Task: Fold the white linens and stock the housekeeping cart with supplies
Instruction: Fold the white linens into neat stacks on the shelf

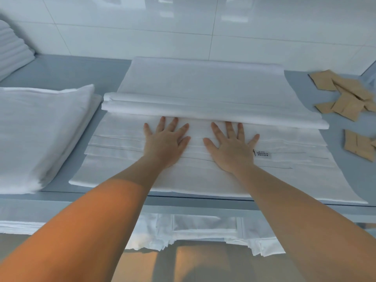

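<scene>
A large white linen (203, 82) lies spread across the middle of the grey table (67, 72), partly folded, with a rolled fold edge (203, 110) running left to right. My left hand (165, 139) presses flat on the linen just in front of that fold, fingers spread. My right hand (232, 145) lies flat beside it, fingers spread too, close to a small sewn label (262, 154). Several layered hems show under both hands.
A folded white linen stack (40, 129) sits at the left of the table. More folded linens (12, 51) lie at the far left. Several tan paper packets (345, 94) are scattered at the right. White cloth (193, 231) lies on a lower shelf. A tiled wall stands behind.
</scene>
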A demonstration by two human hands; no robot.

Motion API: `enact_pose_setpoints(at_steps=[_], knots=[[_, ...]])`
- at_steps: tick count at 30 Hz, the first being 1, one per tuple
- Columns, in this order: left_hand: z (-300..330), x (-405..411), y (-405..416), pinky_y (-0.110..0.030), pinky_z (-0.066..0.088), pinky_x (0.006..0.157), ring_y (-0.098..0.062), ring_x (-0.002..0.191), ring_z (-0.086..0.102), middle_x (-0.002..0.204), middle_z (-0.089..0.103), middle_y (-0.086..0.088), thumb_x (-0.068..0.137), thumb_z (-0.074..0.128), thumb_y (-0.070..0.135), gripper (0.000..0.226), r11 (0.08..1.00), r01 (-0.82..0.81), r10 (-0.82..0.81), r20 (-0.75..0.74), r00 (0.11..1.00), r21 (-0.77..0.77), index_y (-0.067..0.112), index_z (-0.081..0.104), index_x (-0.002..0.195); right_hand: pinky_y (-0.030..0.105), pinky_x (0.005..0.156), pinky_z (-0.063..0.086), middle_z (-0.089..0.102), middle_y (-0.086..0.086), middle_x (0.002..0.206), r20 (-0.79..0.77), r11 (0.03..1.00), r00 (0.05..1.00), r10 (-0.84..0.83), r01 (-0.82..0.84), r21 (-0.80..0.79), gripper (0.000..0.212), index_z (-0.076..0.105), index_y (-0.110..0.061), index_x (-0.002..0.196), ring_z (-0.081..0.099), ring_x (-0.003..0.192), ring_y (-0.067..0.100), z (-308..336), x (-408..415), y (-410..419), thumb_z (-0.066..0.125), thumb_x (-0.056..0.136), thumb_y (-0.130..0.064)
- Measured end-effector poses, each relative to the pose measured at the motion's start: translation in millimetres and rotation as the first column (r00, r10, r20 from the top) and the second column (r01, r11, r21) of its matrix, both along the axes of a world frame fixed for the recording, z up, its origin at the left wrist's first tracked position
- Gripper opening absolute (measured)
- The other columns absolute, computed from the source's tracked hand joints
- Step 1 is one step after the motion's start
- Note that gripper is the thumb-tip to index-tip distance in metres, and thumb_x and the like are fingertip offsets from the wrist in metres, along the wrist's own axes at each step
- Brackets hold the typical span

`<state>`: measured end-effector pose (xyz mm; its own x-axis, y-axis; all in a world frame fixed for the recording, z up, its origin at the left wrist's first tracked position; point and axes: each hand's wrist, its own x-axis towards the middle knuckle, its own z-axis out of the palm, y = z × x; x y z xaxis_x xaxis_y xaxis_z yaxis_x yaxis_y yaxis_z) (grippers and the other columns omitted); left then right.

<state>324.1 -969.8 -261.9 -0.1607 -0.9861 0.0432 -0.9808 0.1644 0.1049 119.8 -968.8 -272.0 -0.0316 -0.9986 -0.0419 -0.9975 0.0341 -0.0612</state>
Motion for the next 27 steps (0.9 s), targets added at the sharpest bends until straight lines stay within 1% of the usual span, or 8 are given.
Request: enact_pose_setpoints(at_steps=[2,7,13,16,19,22,24,27], knots=[[0.6,-0.3,5.6,-0.064,0.003,0.112,-0.021,0.147,0.001,0.16,0.01,0.011,0.095,0.009,0.058,0.053,1.0,-0.013,0.013,-0.019,1.0,-0.021,0.046,0.014,0.147,0.07,0.104,-0.014,-0.008,-0.01,0.16,-0.005,1.0,1.0,0.002,-0.002,0.0,0.072,-0.009,-0.054,0.143,-0.013,0.147,0.025,0.4,-0.2,-1.3,-0.01,0.075,-0.079],[-6.0,43.3,25.1,-0.058,-0.005,0.114,-0.019,0.147,-0.011,0.158,-0.009,0.015,0.084,-0.002,0.073,0.066,0.987,-0.149,0.147,0.044,0.988,0.063,0.051,-0.009,0.145,0.068,0.107,-0.013,-0.01,-0.011,0.16,-0.011,0.999,0.999,0.039,-0.038,0.016,0.069,-0.009,-0.052,0.144,-0.014,0.147,0.023,5.7,-2.6,2.0,-0.007,0.08,-0.076],[-3.7,82.3,41.1,-0.057,-0.004,0.114,-0.023,0.146,-0.012,0.158,-0.011,0.014,0.08,-0.006,0.077,0.071,0.97,-0.232,0.226,0.081,0.971,0.068,0.05,-0.011,0.145,0.05,0.118,-0.004,-0.009,-0.007,0.16,-0.05,0.999,0.998,0.044,-0.044,0.004,0.065,-0.007,-0.047,0.147,-0.008,0.147,0.018,9.9,-56.8,22.6,-0.003,0.086,-0.069],[-3.6,79.8,44.6,-0.057,-0.003,0.114,-0.025,0.147,-0.008,0.16,-0.004,0.012,0.087,-0.001,0.07,0.065,0.967,-0.251,0.249,0.047,0.967,0.041,0.047,-0.002,0.148,0.048,0.119,0.0,-0.007,-0.007,0.161,-0.029,0.999,0.999,-0.039,0.039,0.008,0.065,-0.005,-0.046,0.148,-0.007,0.148,0.017,11.4,-91.5,36.0,-0.003,0.087,-0.068],[0.3,71.1,48.0,-0.055,0.0,0.116,-0.028,0.147,-0.002,0.16,0.006,0.004,0.098,0.009,0.052,0.057,0.966,-0.258,0.257,0.036,0.966,0.034,0.034,0.009,0.152,0.05,0.118,0.003,-0.004,-0.005,0.161,-0.018,0.995,0.996,-0.093,0.093,0.028,0.064,-0.001,-0.045,0.149,-0.004,0.148,0.019,15.2,-107.2,46.2,-0.001,0.089,-0.066],[2.8,58.2,53.5,-0.052,0.002,0.117,-0.023,0.147,0.0,0.16,0.012,0.002,0.103,0.017,0.034,0.05,0.988,-0.153,0.153,0.027,0.988,0.004,0.025,0.014,0.152,0.056,0.116,0.004,-0.001,-0.004,0.161,-0.007,0.995,0.996,-0.094,0.094,0.04,0.062,0.004,-0.042,0.15,-0.002,0.148,0.022,20.6,-101.5,58.0,0.004,0.091,-0.063],[1.1,54.1,59.6,-0.052,-0.003,0.117,-0.021,0.147,-0.006,0.16,0.0,0.006,0.098,0.013,0.05,0.057,0.996,-0.064,0.065,-0.017,0.998,0.064,0.032,0.005,0.152,0.056,0.115,0.002,-0.001,-0.009,0.161,-0.027,1.0,1.0,0.0,0.001,0.029,0.063,0.003,-0.043,0.149,-0.005,0.148,0.017,19.0,-94.4,69.0,0.004,0.09,-0.064],[0.2,59.9,71.0,-0.054,-0.012,0.113,-0.022,0.144,-0.021,0.153,-0.024,0.012,0.074,-0.006,0.082,0.086,0.987,0.021,-0.029,0.052,0.998,0.158,0.039,-0.016,0.147,0.053,0.116,-0.005,-0.011,-0.015,0.159,-0.026,0.99,0.994,0.108,-0.105,0.094,0.073,-0.007,-0.046,0.148,-0.011,0.147,0.012,18.0,-92.9,81.1,-0.003,0.08,-0.073]])
